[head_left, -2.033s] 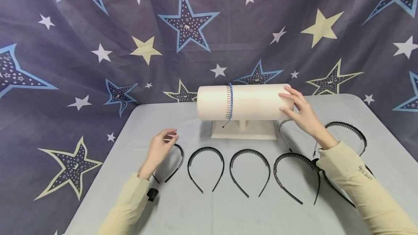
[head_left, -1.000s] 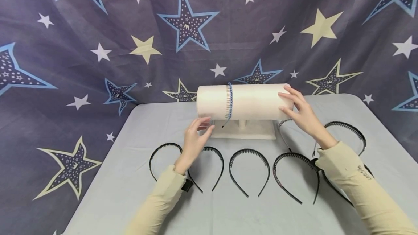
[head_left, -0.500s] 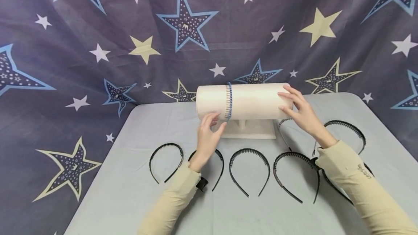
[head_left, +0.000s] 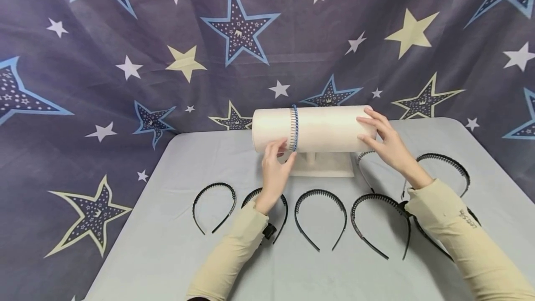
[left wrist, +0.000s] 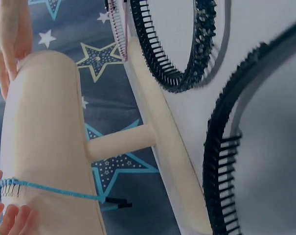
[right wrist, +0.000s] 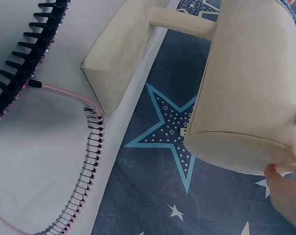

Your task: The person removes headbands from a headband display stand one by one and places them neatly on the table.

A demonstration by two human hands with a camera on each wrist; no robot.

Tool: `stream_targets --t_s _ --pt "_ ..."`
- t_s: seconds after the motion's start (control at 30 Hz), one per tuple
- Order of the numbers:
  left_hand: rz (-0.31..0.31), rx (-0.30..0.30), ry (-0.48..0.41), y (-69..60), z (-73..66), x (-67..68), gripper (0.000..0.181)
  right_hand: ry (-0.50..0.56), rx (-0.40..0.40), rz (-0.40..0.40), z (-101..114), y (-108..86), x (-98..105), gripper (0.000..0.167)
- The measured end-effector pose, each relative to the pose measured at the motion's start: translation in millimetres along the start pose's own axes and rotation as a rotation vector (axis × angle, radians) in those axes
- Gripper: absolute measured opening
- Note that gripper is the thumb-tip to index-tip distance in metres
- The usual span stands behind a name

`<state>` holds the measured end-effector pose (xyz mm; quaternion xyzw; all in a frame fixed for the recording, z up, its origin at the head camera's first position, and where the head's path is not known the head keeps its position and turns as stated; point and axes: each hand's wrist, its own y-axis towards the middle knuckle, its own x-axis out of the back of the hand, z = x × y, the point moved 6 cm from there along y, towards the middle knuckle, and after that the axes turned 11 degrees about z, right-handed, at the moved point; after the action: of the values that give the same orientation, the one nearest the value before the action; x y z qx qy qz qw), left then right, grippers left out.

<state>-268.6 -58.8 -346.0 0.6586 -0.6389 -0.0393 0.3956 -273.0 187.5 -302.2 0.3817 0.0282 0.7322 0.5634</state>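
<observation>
A white padded display roll [head_left: 330, 129] lies level on its T-shaped stand [head_left: 323, 166], with a blue toothed headband [head_left: 294, 129] round it left of the middle. My left hand [head_left: 275, 175] is at the lower front of the roll, its thumb and fingers spread on either side of the headband; whether they touch it cannot be told. In the left wrist view, the headband's dark tips [left wrist: 117, 201] hang free below the roll. My right hand [head_left: 390, 147] rests on the roll's right end with extended fingers, which the right wrist view shows touching the end's edge.
Several black toothed headbands lie in a front row, among them one at the far left [head_left: 214, 208] and one near the middle [head_left: 320, 219]. A pink headband [right wrist: 91, 152] and another black one [head_left: 445, 171] lie right of the stand. A starry cloth [head_left: 238, 27] hangs behind the table.
My left hand has moved right and up from the leftmost black headband to the blue headband on the roll. My right hand has stayed at the roll's right end.
</observation>
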Motion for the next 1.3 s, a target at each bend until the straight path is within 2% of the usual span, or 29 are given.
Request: stream_targets --t_s 0.23,0.4,0.77,1.0,1.3 --pt "-0.024 0.064 0.007 1.8 1.2 -8.6 0.035 -0.004 -0.006 0.003 0 -0.5 0 0.036" --pt "-0.041 0.079 0.035 2.1 3.3 -11.6 0.035 -0.008 -0.005 0.002 0 -0.6 -1 0.036" --pt "-0.073 0.064 0.11 4.7 1.8 -12.5 0.03 -0.003 0.005 0.001 -2 -0.2 0 0.036" --pt "-0.088 0.042 0.062 5.9 2.5 -8.5 0.028 -0.005 0.001 0.0 -2 0.1 -1 0.036" --pt "-0.11 0.033 0.042 5.5 6.4 0.1 0.029 -0.003 0.01 -0.001 -1 -0.4 -1 0.036"
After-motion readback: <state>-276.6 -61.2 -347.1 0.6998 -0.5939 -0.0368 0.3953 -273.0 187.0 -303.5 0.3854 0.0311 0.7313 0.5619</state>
